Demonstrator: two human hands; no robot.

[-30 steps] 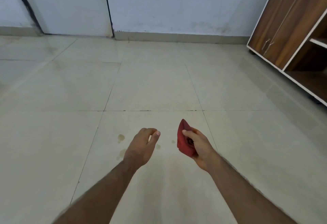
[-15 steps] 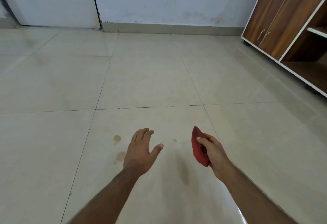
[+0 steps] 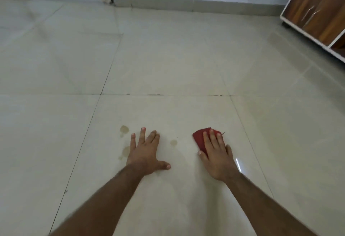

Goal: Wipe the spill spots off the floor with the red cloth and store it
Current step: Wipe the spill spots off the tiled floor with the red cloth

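Note:
The red cloth [image 3: 200,138] lies flat on the pale tiled floor [image 3: 168,64], pressed down under my right hand [image 3: 217,156], whose fingers spread over it. My left hand [image 3: 145,151] rests flat on the floor to the left, fingers apart, holding nothing. A brownish spill spot [image 3: 124,129] sits just left of my left fingertips. Another spill spot [image 3: 125,151] lies beside the left palm, partly covered. A smaller spill spot [image 3: 173,142] is between my hands, a short way left of the cloth.
A wooden cabinet [image 3: 315,12] with closed doors and an open shelf stands at the far right. A white wall with a skirting strip [image 3: 186,6] runs along the back. Dark grout lines cross the tiles.
Both hands have come down from the air onto the floor. The cloth, pinched upright before, now lies flat under my right palm. The view has dropped closer to the tiles.

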